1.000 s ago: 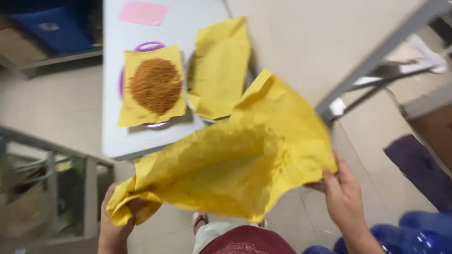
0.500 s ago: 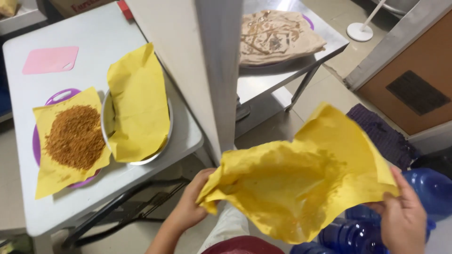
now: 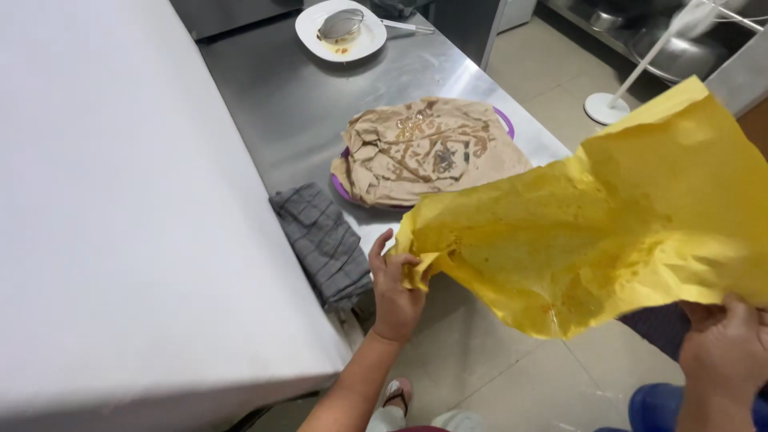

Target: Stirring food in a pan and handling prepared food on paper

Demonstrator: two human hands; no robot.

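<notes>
A large crumpled yellow paper sheet [image 3: 608, 224], stained with oil spots, hangs spread in the air between my hands. My left hand [image 3: 396, 288] pinches its left corner beside the steel table's edge. My right hand [image 3: 724, 348] grips the sheet's lower right edge at the frame's bottom right. Behind the sheet, on the steel table [image 3: 304, 104], a purple tray [image 3: 504, 122] carries a crumpled, greasy brown paper [image 3: 428, 148].
A folded grey cloth [image 3: 324, 240] hangs over the steel table's near edge. A white plate [image 3: 316, 32] with a metal strainer [image 3: 342, 22] stands at the back. A white counter [image 3: 104, 200] fills the left. Blue containers [image 3: 664, 408] stand on the tiled floor.
My view has swung right, from the white table with the fried crumbs to the steel table. The yellow sheet has come along, spread wider and higher between my hands.
</notes>
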